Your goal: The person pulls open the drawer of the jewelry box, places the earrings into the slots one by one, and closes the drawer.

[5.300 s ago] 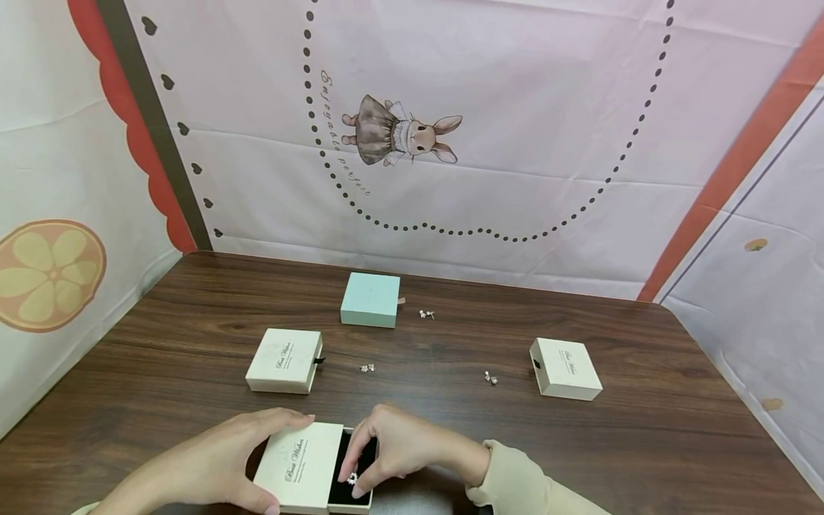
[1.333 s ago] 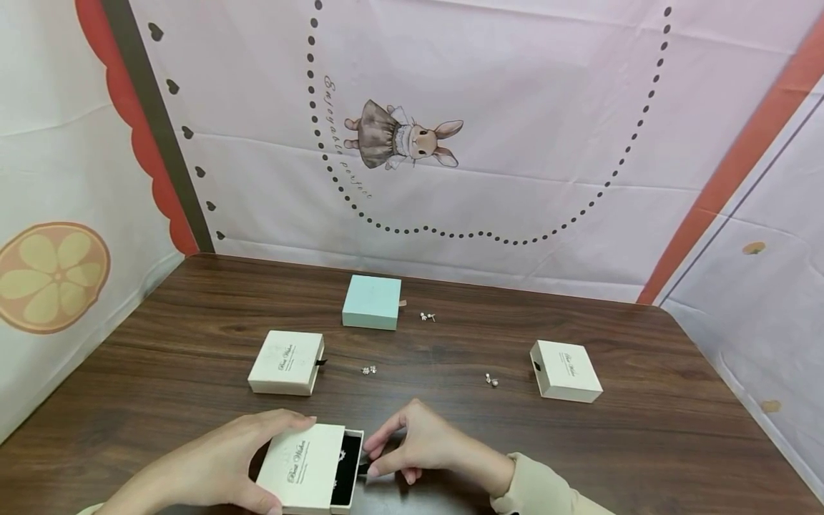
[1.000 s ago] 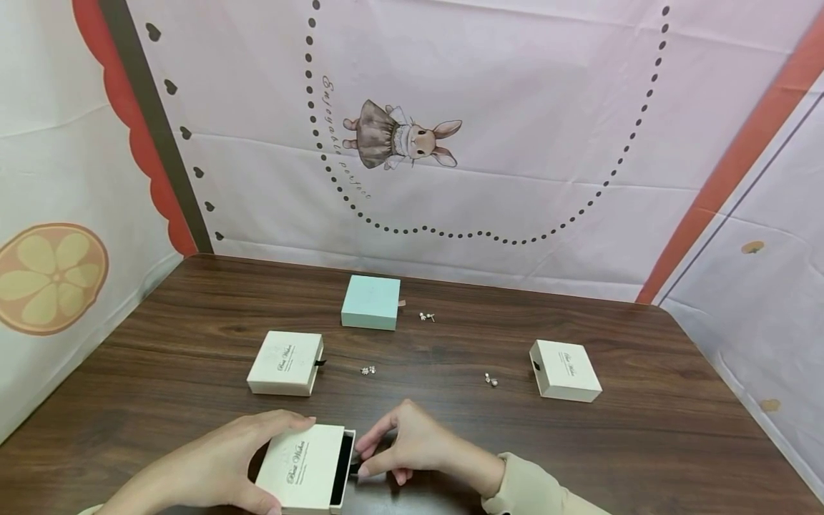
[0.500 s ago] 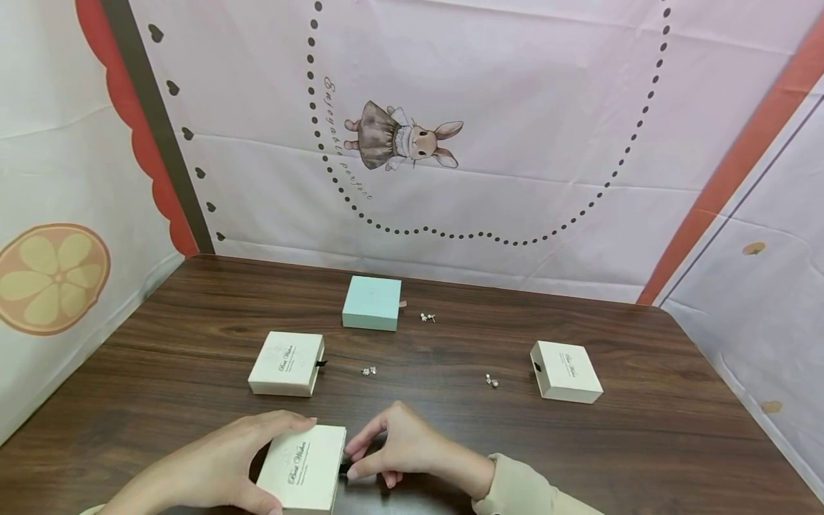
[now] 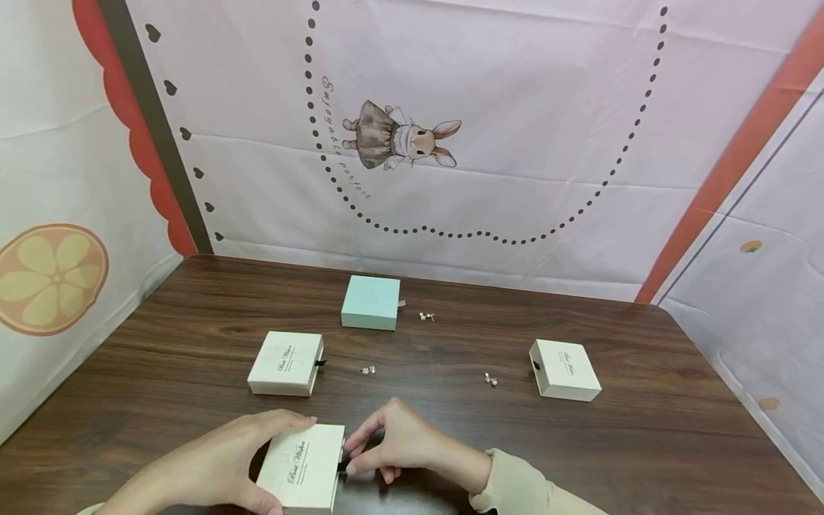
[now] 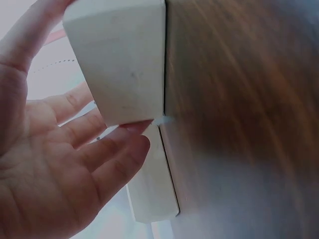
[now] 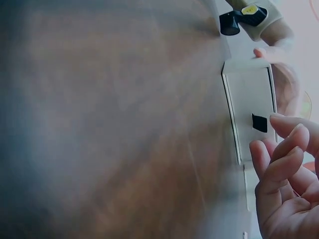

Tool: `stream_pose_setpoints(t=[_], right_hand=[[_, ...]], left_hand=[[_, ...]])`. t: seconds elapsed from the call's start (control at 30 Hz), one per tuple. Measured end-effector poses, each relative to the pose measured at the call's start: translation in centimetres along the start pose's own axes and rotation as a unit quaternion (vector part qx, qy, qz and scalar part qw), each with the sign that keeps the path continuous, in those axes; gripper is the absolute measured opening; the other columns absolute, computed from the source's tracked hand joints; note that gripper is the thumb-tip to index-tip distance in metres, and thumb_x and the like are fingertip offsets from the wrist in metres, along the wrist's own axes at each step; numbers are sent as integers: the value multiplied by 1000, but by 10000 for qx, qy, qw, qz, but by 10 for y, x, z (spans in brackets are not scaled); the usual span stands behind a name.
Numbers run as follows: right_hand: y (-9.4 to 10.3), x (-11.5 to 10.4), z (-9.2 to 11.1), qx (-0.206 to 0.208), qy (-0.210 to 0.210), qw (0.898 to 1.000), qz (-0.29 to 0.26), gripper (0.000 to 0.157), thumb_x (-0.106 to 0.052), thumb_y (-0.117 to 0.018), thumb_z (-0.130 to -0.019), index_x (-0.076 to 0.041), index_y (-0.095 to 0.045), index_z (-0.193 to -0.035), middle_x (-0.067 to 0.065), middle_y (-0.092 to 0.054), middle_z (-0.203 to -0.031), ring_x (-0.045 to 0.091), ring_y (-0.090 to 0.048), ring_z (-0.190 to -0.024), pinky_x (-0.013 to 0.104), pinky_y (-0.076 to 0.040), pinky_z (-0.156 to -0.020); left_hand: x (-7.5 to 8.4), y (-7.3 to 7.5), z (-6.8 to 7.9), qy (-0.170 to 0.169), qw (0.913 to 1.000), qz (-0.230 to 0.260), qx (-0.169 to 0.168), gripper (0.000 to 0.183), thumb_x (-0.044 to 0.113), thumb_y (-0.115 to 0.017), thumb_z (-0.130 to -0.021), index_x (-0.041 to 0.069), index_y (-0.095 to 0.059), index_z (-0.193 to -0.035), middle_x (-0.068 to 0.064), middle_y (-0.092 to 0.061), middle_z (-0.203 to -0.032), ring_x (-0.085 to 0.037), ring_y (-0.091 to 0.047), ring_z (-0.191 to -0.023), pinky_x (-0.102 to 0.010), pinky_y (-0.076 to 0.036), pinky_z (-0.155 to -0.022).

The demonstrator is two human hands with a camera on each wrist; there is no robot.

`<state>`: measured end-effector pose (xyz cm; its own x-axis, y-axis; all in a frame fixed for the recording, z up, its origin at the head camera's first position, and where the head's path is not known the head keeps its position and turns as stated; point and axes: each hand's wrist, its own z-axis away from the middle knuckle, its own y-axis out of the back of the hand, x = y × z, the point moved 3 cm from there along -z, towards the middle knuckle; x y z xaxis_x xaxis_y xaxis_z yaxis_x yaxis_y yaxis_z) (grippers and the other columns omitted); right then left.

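A cream jewellery box (image 5: 301, 465) with "Best Wishes" lettering sits at the table's near edge. My left hand (image 5: 225, 458) grips it, thumb on the near side and fingers on the far side; the left wrist view shows fingertips (image 6: 137, 132) under the box's end. On its right face, the drawer front (image 7: 244, 94) is almost flush with the sleeve and carries a black pull tab (image 7: 259, 123). My right hand (image 5: 402, 443) is at that face, thumb and index finger beside the tab, the other fingers loosely bent. The drawer's contents are hidden.
Another cream box (image 5: 286, 361) stands behind at left, a mint box (image 5: 371, 300) at the back, and a third cream box (image 5: 566, 368) at right. Small earring pairs lie on the wooden table: earrings (image 5: 368, 370), earrings (image 5: 427, 316) and earrings (image 5: 491, 379).
Earlier my right hand held an earring over the drawer's black lining. The drawer, with earrings in it, then slid left into the sleeve, the right hand following. The left hand has stayed put.
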<state>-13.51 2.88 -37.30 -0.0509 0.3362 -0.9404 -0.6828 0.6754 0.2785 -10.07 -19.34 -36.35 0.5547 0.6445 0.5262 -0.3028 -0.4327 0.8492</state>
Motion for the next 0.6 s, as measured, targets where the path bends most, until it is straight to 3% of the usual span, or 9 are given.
stream_pose_setpoints(t=[0.27,0.47,0.6], right_hand=[[18,-8,-10,278,-51,9994,186,16,-6,-75,-71,-3,-72,-87,-2,-67,-69,5,-43,-32,16,-36,-34],[26,-13,-21,391,-33,9984,416,18,-9,-75,-73,-3,-72,-90,1,-67,-71,7,-45,-32,19,-37,-35],[30,-17,-29,462,-38,9975,529,18,-10,-75,-73,-4,-72,-90,0,-67,-73,8,-45,-32,20,-38,-35]], left_hand=[[5,10,1,-196,9986,-182,451,87,60,-69,-60,18,-45,-132,2,-52,-127,-15,-50,-112,-30,-45,-84],[5,25,-3,-397,9924,-441,1077,67,52,-71,-68,22,-51,-125,10,-55,-122,-10,-51,-112,-25,-43,-86],[3,33,-8,-464,9902,-401,1256,52,41,-70,-76,21,-54,-122,11,-58,-116,-7,-53,-108,-25,-44,-85]])
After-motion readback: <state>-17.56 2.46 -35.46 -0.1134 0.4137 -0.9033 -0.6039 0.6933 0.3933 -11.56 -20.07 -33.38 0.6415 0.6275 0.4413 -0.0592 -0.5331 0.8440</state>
